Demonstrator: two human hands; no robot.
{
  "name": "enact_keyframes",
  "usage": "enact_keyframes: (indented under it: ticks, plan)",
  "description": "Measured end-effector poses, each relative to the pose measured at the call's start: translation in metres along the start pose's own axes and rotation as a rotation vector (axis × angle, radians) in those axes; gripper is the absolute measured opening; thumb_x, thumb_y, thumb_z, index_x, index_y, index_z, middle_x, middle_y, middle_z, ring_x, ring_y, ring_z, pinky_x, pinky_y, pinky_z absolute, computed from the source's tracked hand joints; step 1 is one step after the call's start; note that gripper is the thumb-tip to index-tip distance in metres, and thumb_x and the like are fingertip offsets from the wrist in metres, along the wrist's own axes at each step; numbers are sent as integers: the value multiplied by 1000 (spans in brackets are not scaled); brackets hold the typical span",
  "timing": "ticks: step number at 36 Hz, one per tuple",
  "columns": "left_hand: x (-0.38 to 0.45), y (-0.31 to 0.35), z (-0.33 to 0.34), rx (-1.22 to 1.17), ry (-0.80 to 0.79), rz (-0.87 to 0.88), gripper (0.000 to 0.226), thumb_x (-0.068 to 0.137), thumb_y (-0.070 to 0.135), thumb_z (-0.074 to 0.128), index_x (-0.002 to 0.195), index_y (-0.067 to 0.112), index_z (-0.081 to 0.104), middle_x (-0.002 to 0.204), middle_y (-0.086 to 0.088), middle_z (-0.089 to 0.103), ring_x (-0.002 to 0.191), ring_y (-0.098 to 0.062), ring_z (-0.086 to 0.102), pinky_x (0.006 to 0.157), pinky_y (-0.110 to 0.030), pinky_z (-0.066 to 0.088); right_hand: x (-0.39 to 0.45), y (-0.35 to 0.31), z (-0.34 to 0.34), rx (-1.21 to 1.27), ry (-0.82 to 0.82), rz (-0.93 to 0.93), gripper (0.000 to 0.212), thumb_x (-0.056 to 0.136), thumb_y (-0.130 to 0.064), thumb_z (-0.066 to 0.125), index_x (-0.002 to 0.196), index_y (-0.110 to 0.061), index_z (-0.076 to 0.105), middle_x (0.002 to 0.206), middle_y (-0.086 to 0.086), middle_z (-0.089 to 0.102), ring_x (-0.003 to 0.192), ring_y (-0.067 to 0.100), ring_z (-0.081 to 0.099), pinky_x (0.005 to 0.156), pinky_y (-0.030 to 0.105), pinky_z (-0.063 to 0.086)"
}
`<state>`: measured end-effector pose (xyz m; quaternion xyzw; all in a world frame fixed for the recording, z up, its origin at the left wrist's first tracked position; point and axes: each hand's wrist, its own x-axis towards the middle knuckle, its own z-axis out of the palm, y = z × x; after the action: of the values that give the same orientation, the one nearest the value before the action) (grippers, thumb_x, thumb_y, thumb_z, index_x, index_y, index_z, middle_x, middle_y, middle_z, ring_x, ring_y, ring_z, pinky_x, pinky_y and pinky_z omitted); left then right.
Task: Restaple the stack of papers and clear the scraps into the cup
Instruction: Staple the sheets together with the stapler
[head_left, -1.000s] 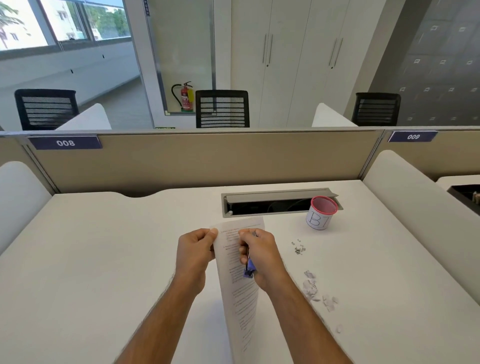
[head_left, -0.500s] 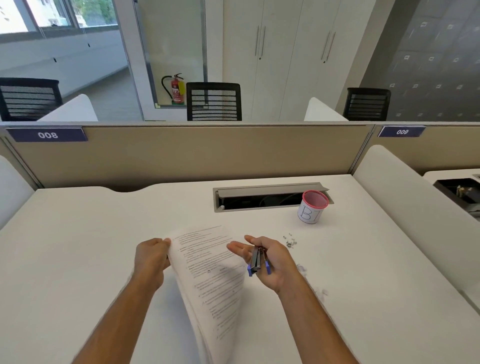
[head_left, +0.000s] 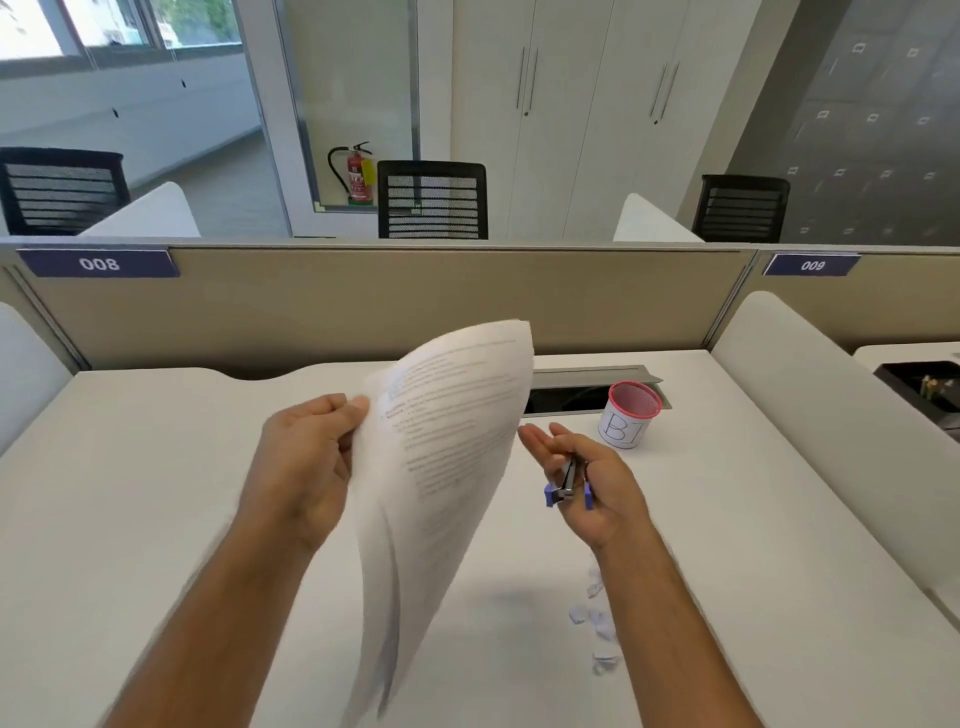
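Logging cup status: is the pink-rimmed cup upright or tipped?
Upright: the pink-rimmed white cup stands on the white desk, mouth up.

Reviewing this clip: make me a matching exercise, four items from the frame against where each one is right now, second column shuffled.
Items:
1. stack of papers
2. staple remover
3. cup
4. paper scraps

Places:
A. standing on the desk near the cable slot
B. lying loose on the desk beside the right forearm
C. held up by the left hand
D. held in the right hand

Pairs: 1-C, 2-D, 3-A, 4-B
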<state>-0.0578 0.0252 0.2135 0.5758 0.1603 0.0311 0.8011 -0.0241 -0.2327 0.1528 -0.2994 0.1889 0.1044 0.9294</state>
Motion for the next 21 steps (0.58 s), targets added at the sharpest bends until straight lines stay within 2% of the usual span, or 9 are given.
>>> enact_keyframes:
  ticks: [3, 6, 9, 12, 14, 16, 18, 21]
  plan:
    - [34, -21, -24, 15, 148, -106, 17, 98, 0, 55, 85, -7, 63, 86, -18, 62, 76, -25, 62, 73, -37, 53, -2, -3, 0, -13, 14, -4, 22, 96, 11, 44, 115, 5, 53, 109, 31, 70, 95, 37, 73, 45, 18, 50]
    - [68, -64, -53, 105, 275, -190, 15, 96, -7, 54, 82, -6, 60, 85, -17, 62, 76, -26, 62, 71, -37, 53, -2, 3, -4, -37, 37, 20, 23, 96, 12, 44, 116, 5, 53, 106, 31, 71, 92, 37, 74, 44, 18, 51]
    - [87, -108, -74, 288, 330, -223, 32, 94, -8, 55, 65, 4, 47, 68, -10, 43, 63, -22, 43, 59, -30, 42, 2, 13, -9, -78, 61, 50, 26, 95, 13, 43, 119, 7, 52, 113, 33, 68, 93, 39, 74, 44, 19, 52]
    - [95, -137, -86, 430, 359, -189, 43, 93, -4, 55, 60, 14, 34, 64, -7, 28, 61, -20, 26, 55, -31, 26, 6, 24, -15, -145, 83, 77, 28, 94, 15, 39, 118, 9, 51, 116, 35, 65, 96, 41, 72, 43, 19, 51]
    - [100, -149, -90, 483, 382, -193, 41, 94, 0, 55, 58, 12, 38, 63, -6, 33, 61, -21, 30, 56, -32, 27, 10, 29, -20, -198, 104, 104, 27, 94, 15, 38, 116, 8, 52, 114, 34, 65, 97, 42, 71, 44, 20, 52]
    - [102, -156, -94, 527, 385, -193, 34, 95, 5, 55, 62, 9, 52, 67, -11, 49, 64, -25, 41, 60, -33, 36, 14, 35, -26, -252, 132, 130, 26, 94, 15, 39, 115, 7, 53, 111, 33, 66, 98, 42, 71, 44, 21, 53]
    - [104, -162, -97, 581, 391, -190, 22, 96, 12, 56, 76, 9, 66, 84, -15, 65, 75, -30, 54, 69, -37, 46, 19, 40, -32, -291, 166, 143, 26, 94, 15, 40, 115, 8, 53, 110, 33, 66, 98, 43, 72, 43, 21, 53]
    - [101, -164, -96, 663, 395, -156, 20, 99, 13, 52, 94, 6, 70, 95, -14, 67, 88, -34, 59, 77, -38, 49, 26, 47, -40, -351, 213, 152, 26, 93, 15, 39, 115, 9, 54, 109, 33, 67, 98, 44, 72, 42, 22, 52]
